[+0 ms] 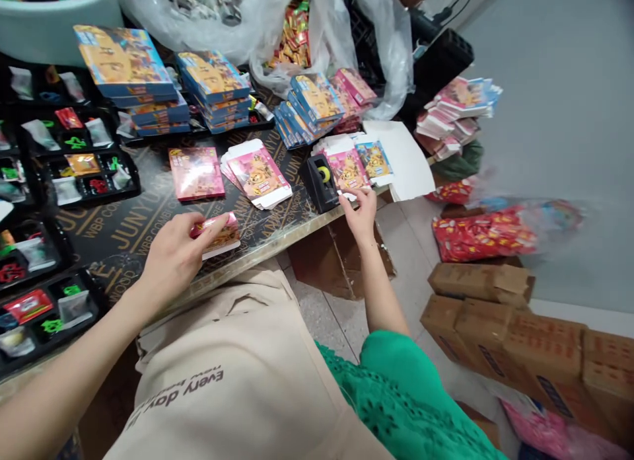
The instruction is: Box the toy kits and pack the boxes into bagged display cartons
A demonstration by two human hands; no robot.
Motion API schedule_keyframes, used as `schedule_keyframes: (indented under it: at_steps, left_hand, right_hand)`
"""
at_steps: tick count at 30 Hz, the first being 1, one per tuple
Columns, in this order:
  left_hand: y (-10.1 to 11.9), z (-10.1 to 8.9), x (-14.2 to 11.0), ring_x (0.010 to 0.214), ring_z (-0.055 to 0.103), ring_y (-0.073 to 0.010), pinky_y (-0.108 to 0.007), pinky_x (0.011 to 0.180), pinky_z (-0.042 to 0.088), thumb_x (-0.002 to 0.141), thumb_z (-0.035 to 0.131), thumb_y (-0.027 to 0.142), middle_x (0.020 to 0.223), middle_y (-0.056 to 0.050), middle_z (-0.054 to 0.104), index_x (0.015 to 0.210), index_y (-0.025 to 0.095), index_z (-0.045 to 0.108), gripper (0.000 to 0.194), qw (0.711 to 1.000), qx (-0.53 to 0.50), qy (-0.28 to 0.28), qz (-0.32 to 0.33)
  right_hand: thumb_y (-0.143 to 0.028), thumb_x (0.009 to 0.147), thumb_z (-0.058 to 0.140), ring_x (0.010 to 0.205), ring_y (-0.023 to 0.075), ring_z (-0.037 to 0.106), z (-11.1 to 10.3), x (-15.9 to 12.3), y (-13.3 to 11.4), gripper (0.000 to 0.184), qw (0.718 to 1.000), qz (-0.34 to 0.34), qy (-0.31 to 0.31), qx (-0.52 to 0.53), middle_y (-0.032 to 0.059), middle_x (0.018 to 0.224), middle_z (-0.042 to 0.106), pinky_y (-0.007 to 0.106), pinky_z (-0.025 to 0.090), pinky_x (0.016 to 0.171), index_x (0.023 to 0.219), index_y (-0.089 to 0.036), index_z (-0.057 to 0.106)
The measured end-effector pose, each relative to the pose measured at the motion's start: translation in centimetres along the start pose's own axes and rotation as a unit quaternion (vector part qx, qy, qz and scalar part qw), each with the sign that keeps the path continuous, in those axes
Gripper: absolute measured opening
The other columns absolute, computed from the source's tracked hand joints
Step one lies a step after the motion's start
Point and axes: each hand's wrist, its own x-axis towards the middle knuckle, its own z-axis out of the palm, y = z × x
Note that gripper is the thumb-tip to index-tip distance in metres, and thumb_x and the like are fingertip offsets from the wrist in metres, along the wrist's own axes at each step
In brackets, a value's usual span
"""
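Observation:
My left hand (174, 256) grips a small pink printed box (220, 236) at the near edge of the dark table (148, 215). My right hand (360, 212) reaches out to the black tape dispenser (319, 181) and pinches something small at a pink flat carton (347, 170) beside it. What the fingers hold is too small to make out. A pink closed box (196, 173) and a fanned pile of flat pink cartons (257, 176) lie between the hands.
Black trays with small packets (64, 162) fill the left. Stacks of blue boxes (133, 76) and clear plastic bags (317, 37) stand at the back. Brown cardboard boxes (515, 328) and red packets (480, 235) sit on the floor to the right.

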Motion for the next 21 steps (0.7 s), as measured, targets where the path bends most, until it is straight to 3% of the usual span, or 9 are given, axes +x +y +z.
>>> schedule_keyframes:
  at_steps: [3,7,11,14,16,21]
  left_hand:
    - [0.4,0.7,-0.6,0.081,0.059,-0.0250,-0.037,0.066,0.050,0.085,0.049,0.011,0.102,-0.007,0.064,0.141,0.040,0.057,0.064,1.000,-0.012,0.000,-0.016]
    - [0.8,1.0,-1.0,0.085,0.060,-0.0267,-0.039,0.069,0.051,0.085,0.050,0.010,0.103,-0.007,0.064,0.144,0.042,0.054,0.067,0.999,-0.022,0.007,-0.022]
    - [0.3,0.6,-0.7,0.085,0.060,-0.0261,-0.039,0.069,0.050,0.089,0.049,0.011,0.103,-0.008,0.062,0.140,0.037,0.060,0.058,0.999,-0.027,0.025,-0.026]
    - [-0.2,0.1,-0.4,0.084,0.061,-0.0223,-0.035,0.069,0.052,0.092,0.052,0.014,0.102,-0.006,0.062,0.136,0.036,0.062,0.050,0.995,-0.032,0.076,-0.058]
    - [-0.3,-0.1,-0.4,0.086,0.062,-0.0206,-0.033,0.072,0.054,0.092,0.055,0.014,0.102,-0.006,0.062,0.134,0.030,0.063,0.045,0.993,-0.027,0.092,-0.061]
    - [0.2,0.1,-0.4,0.091,0.063,-0.0206,-0.034,0.078,0.054,0.097,0.055,0.020,0.105,-0.006,0.065,0.125,0.027,0.065,0.032,0.994,-0.049,0.066,-0.067]
  right_hand:
    - [-0.044,0.082,0.071,0.094,0.0215,0.058,0.1,1.3,2.5,0.033,0.994,0.043,-0.098,0.017,0.0080,0.102,0.055,0.041,0.051,0.090,0.101,-0.019,0.078]
    - [-0.040,0.073,0.076,0.089,0.0183,0.055,0.7,2.8,2.2,0.023,0.984,0.041,-0.152,0.082,0.0047,0.095,0.054,0.036,0.050,0.084,0.082,-0.019,0.077]
    - [-0.034,0.070,0.075,0.092,0.0190,0.056,0.6,2.6,1.2,0.015,0.991,0.013,-0.085,0.104,0.0035,0.092,0.056,0.037,0.048,0.090,0.070,-0.019,0.072]
    - [-0.032,0.071,0.070,0.085,0.0176,0.056,0.5,0.7,1.1,0.014,0.986,0.083,-0.012,0.142,0.0030,0.088,0.059,0.035,0.048,0.083,0.067,-0.019,0.067]
    - [-0.032,0.070,0.068,0.084,0.0175,0.057,0.9,-0.8,1.4,0.015,0.975,0.137,0.000,0.175,0.0029,0.086,0.061,0.033,0.048,0.081,0.066,-0.018,0.065]
    - [-0.038,0.065,0.074,0.082,0.0172,0.059,2.5,-2.7,2.7,0.023,0.959,0.194,0.012,0.205,0.0036,0.084,0.065,0.031,0.048,0.076,0.065,-0.017,0.063]
